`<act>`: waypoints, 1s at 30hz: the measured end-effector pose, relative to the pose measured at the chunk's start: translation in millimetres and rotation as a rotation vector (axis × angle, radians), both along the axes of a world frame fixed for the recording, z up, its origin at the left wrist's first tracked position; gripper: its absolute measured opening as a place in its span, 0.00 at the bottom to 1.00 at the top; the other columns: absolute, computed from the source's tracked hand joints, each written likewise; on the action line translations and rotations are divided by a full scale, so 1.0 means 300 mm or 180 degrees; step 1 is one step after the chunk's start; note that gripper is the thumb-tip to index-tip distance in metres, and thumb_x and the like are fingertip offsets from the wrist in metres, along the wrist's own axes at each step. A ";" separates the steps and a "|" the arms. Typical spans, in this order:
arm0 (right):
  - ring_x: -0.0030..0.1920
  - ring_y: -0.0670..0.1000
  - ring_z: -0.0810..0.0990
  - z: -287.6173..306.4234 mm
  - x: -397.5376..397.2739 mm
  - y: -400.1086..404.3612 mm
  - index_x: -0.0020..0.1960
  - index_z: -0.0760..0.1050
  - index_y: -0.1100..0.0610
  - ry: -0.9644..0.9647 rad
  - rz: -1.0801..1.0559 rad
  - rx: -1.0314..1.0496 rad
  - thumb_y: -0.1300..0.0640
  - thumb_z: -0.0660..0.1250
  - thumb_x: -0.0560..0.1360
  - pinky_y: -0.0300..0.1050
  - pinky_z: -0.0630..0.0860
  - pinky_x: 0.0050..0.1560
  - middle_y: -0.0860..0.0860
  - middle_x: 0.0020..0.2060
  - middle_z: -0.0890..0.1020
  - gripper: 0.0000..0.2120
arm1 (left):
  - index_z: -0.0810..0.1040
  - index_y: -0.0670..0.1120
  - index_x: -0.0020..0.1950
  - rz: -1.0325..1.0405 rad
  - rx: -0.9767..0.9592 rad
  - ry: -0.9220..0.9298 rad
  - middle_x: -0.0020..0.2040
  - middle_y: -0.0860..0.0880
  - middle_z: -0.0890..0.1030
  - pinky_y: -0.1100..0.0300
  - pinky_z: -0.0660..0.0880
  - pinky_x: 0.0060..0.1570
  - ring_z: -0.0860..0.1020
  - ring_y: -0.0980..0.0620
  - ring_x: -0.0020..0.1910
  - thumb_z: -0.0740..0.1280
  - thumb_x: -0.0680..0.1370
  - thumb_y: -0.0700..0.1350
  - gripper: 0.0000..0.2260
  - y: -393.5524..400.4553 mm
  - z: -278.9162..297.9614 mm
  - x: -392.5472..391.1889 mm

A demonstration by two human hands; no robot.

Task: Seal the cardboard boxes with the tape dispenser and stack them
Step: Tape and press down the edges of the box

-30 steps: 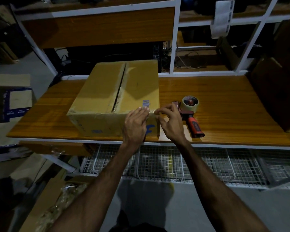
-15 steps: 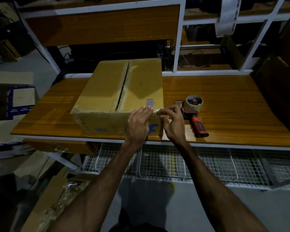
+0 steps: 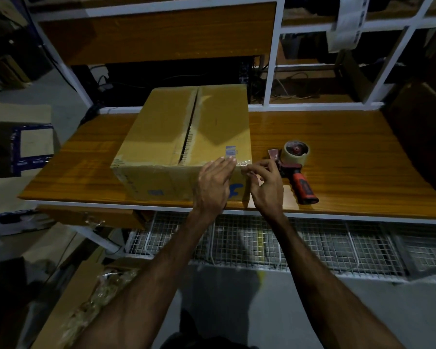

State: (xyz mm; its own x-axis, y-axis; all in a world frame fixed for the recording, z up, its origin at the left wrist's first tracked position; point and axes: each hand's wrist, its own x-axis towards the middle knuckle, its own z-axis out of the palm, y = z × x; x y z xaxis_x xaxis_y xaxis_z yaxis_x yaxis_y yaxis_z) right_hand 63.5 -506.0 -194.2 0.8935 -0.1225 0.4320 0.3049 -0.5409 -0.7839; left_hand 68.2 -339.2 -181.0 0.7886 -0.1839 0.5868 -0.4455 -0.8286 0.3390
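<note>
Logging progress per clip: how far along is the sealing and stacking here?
Early. The cardboard box sits flaps down, centre seam still gaping. Left hand presses its near edge; right hand pinches clear tape there. The tape dispenser lies idle on the table. Stacking not begun.

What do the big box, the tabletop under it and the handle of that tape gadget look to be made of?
The box looks like plain brown corrugated cardboard, matte, with fluting visible along the open top seam. The tabletop seems to be wood or wood-look laminate: streaky grain, glossy reflections. The tape dispenser has a red and black handle, probably plastic with a rubbery grip, though that is hard to tell.
</note>
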 end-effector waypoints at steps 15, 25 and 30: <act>0.54 0.49 0.80 -0.065 -0.090 0.028 0.50 0.81 0.43 0.1093 -0.0118 -0.0262 0.57 0.68 0.82 0.49 0.77 0.52 0.48 0.54 0.80 0.09 | 0.72 0.45 0.78 -0.0343 0.0019 0.0380 0.76 0.47 0.75 0.51 0.56 0.81 0.69 0.50 0.78 0.71 0.75 0.30 0.32 0.039 0.073 -0.031; 0.49 0.50 0.84 0.051 -0.125 0.256 0.52 0.85 0.49 0.1223 -0.0447 -0.0196 0.54 0.69 0.82 0.48 0.80 0.49 0.47 0.48 0.87 0.06 | 0.84 0.39 0.63 0.0142 -0.1362 -0.0135 0.60 0.43 0.85 0.65 0.80 0.59 0.82 0.54 0.59 0.67 0.73 0.23 0.22 0.457 0.141 -0.088; 0.47 0.32 0.80 0.176 -0.077 0.503 0.61 0.84 0.55 0.0845 0.0507 -0.0237 0.59 0.68 0.84 0.26 0.74 0.48 0.45 0.51 0.85 0.09 | 0.86 0.40 0.57 0.1257 -0.1557 -0.0530 0.54 0.43 0.86 0.56 0.78 0.53 0.82 0.46 0.53 0.62 0.69 0.23 0.24 0.785 0.109 -0.090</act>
State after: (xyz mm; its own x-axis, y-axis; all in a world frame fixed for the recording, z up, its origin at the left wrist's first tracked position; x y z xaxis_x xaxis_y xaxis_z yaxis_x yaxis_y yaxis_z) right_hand 40.5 -355.1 -141.3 0.9817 0.0513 0.1835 0.1803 -0.5616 -0.8075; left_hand 41.1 -103.7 -148.4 0.6334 0.4206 0.6495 -0.2182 -0.7082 0.6714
